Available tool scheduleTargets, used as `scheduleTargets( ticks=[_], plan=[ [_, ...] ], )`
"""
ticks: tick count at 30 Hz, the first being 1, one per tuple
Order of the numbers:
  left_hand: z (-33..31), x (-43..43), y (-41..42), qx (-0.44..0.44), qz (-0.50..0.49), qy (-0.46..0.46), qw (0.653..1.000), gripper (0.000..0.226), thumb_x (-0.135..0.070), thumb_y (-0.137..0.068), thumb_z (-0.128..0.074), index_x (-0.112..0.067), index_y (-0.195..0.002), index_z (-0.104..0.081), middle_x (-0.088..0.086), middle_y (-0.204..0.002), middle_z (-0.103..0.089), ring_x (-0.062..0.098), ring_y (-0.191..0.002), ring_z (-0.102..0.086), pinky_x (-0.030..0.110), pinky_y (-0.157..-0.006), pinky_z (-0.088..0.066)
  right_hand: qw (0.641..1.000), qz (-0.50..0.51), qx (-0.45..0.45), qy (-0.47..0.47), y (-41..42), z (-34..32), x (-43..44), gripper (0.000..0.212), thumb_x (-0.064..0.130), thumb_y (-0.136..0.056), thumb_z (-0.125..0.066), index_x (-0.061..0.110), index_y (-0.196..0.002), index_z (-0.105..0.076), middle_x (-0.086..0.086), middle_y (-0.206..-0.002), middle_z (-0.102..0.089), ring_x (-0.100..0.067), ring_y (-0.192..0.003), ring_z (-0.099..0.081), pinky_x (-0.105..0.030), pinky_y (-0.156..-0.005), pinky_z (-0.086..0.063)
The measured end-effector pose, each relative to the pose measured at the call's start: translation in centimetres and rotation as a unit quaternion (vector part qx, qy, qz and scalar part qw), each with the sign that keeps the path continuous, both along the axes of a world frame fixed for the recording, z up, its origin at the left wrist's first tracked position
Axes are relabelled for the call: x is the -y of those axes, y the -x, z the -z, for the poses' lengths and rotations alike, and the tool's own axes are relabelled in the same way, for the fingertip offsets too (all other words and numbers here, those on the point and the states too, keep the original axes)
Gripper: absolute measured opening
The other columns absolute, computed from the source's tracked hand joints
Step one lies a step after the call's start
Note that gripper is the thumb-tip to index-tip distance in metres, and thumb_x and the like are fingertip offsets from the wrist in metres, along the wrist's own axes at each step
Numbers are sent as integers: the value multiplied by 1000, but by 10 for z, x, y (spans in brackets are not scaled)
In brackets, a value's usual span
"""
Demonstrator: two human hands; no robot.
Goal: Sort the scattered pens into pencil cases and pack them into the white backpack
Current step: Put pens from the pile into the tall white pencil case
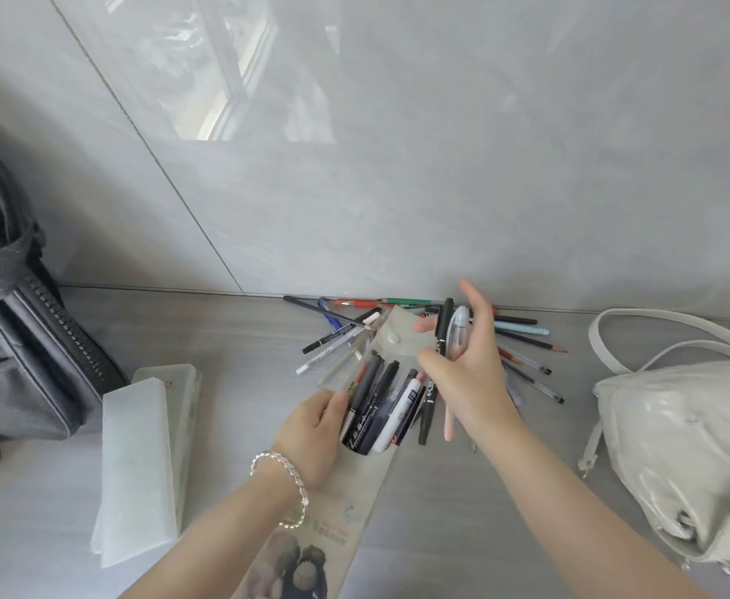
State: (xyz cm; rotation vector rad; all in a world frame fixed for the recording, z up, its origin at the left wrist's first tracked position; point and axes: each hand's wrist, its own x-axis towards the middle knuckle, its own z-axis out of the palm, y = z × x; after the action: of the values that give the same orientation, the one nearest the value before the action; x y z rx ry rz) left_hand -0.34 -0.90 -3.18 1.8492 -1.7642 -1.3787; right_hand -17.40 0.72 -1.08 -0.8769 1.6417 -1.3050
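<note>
A translucent pencil case (356,490) with a printed picture lies in front of me, its snap flap (397,339) folded back. Several dark and white pens (380,408) stick out of its mouth. My left hand (311,434) holds the case's open left edge. My right hand (466,369) grips a black pen and a clear-capped pink pen (454,339) just right of the opening. Loose pens and pencils (527,352) lie fanned against the wall behind the case. The white backpack (683,460) sits at the right.
A second frosted white pencil case (138,460) lies at the left. A grey and black bag (17,330) stands at the far left. A grey tiled wall (397,188) closes off the back of the surface.
</note>
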Motion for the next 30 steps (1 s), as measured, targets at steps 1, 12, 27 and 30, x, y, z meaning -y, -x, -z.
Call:
scheduleTargets(
  ticks=[1, 12, 27, 30],
  plan=[
    [-2, -3, 2, -1, 7, 4, 1000, 34, -31, -97, -35, -10, -74, -50, -4, -60, -39, 11, -56, -37, 12, -49, -33, 999, 17, -32, 9, -4, 2, -3, 76, 4, -75, -57, 55, -122, -25, 5, -111, -61, -20, -72, -57, -23, -58, -50],
    [-13, -19, 10, -26, -27, 37, 999, 35, -29, -97, -36, -11, -67, -44, -3, -59, -38, 12, -55, -35, 15, -49, -32, 982, 28, -183, 44, -31, 7, -37, 50, 29, -69, -79, 44, -97, -41, 20, -80, -52, 3, -73, -57, -7, -66, -44],
    [-17, -26, 3, -15, -1, 49, 999, 35, -30, -97, -35, -12, -69, -44, -5, -59, -36, 11, -55, -34, 13, -50, -33, 945, 67, 270, 175, -16, -39, -36, 35, 7, -100, -27, 32, -105, -51, 1, -72, -57, -11, -65, -52, -20, -64, -46],
    [-21, -30, 6, -31, 8, 59, 998, 35, -29, -97, -35, -12, -69, -45, -6, -58, -37, 10, -54, -35, 12, -50, -32, 961, 37, 221, 163, -32, -23, -38, 28, 6, -99, -30, 25, -105, -50, 1, -77, -64, -14, -74, -62, -25, -76, -51]
  ],
)
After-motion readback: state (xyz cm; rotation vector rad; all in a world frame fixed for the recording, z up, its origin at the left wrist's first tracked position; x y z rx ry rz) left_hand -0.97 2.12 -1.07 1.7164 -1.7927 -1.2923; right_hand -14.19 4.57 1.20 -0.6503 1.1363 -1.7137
